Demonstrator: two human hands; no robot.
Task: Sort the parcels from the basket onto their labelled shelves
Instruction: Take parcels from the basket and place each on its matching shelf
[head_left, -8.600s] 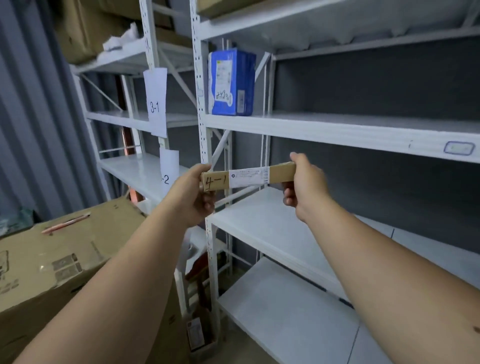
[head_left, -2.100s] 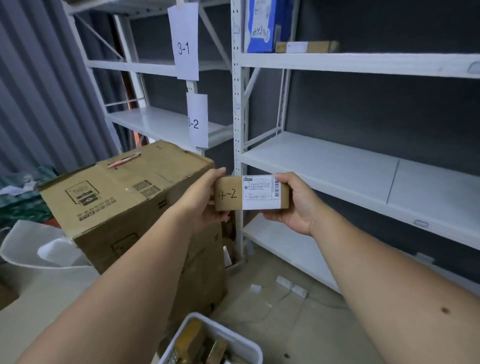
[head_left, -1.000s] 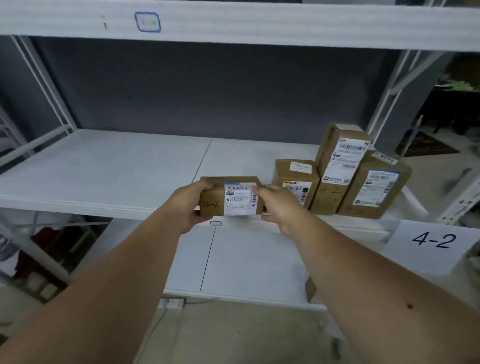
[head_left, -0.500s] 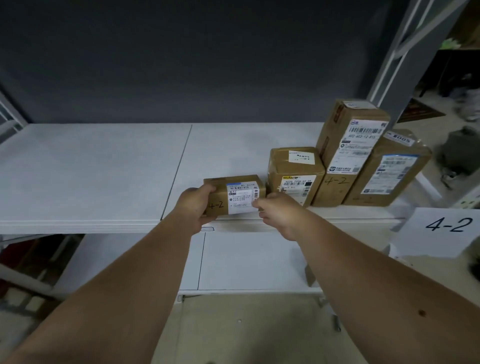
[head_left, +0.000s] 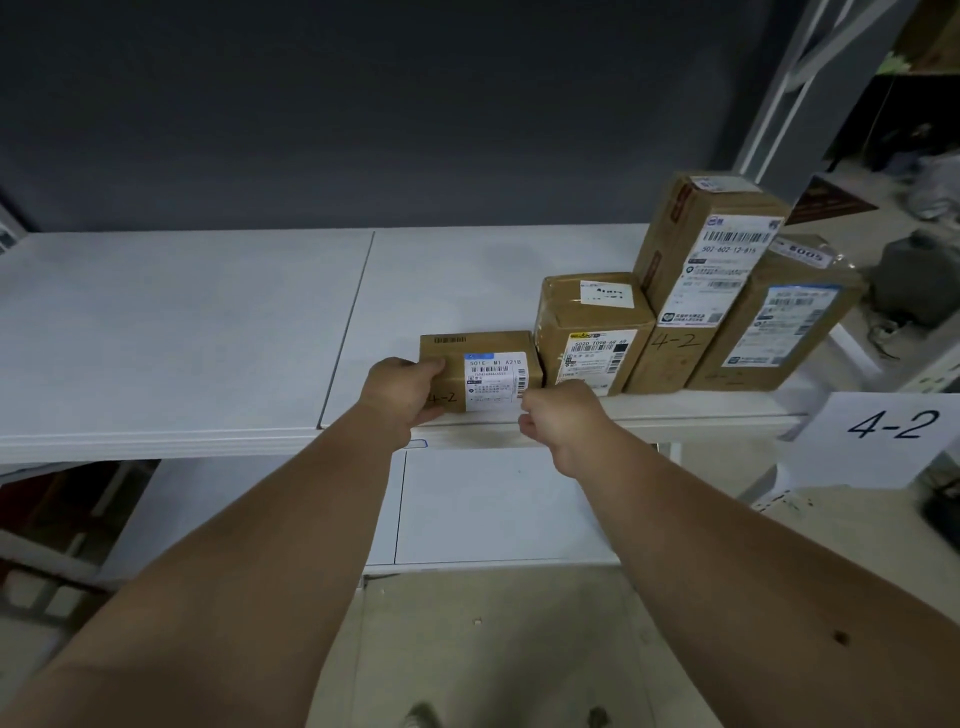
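A small brown parcel (head_left: 483, 358) with a white label and "4-2" handwritten on its front sits on the white shelf (head_left: 182, 322), close to the front edge. My left hand (head_left: 402, 392) grips its left end. My right hand (head_left: 563, 415) has curled fingers and pinches the parcel's lower right corner. The parcel stands just left of a squat brown parcel (head_left: 592, 332). A paper sign reading "4-2" (head_left: 891, 436) hangs at the shelf's right end.
Right of the squat parcel are a tall leaning parcel (head_left: 701, 270) marked "4-2" and a wrapped parcel (head_left: 779, 322). The shelf's left part is bare. A lower white shelf (head_left: 493, 509) lies beneath. A white upright (head_left: 800, 88) stands at the right.
I carried the 4-2 parcel from beside the basket to this shelf and set it down left of the squat parcel. My right hand has slid down to its lower right corner.
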